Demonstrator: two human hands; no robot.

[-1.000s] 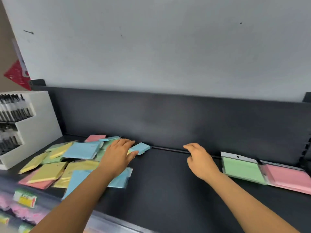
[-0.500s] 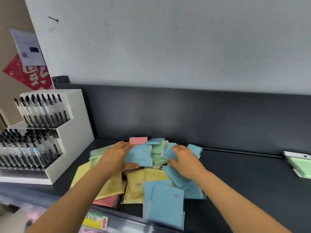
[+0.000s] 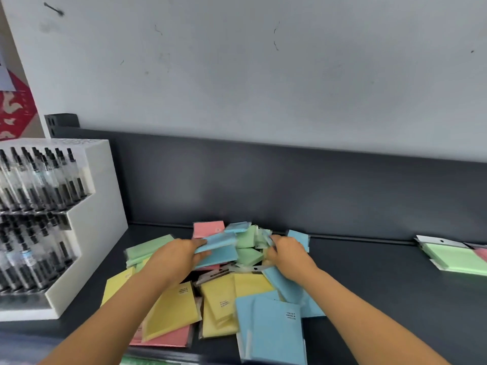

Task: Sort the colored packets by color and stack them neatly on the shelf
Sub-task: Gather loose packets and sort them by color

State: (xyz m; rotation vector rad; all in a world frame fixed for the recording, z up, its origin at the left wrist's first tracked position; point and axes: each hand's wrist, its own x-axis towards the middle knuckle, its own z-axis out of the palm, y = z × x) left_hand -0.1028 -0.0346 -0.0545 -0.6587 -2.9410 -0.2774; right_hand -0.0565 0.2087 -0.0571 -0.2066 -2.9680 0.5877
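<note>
A loose heap of blue, yellow, green and pink packets (image 3: 221, 299) lies on the dark shelf (image 3: 369, 280). My left hand (image 3: 174, 255) grips blue packets (image 3: 220, 250) at the top of the heap, thumb under and fingers over them. My right hand (image 3: 286, 255) is curled into the heap just right of the green packets (image 3: 246, 247), pinching packet edges; its fingertips are hidden. Large blue packets (image 3: 274, 330) lie nearest me. A sorted green packet (image 3: 453, 255) and a pink packet (image 3: 482, 254) lie at the far right.
A white display stand (image 3: 87, 233) full of black pens stands at the left on the shelf. The shelf's dark back panel (image 3: 290, 188) rises behind the heap, with a white wall above. Bare shelf stretches between the heap and the green packet.
My view has turned left, from the sorted packets toward the heap. My right hand moved from the bare shelf into the heap. My left hand took hold of blue packets.
</note>
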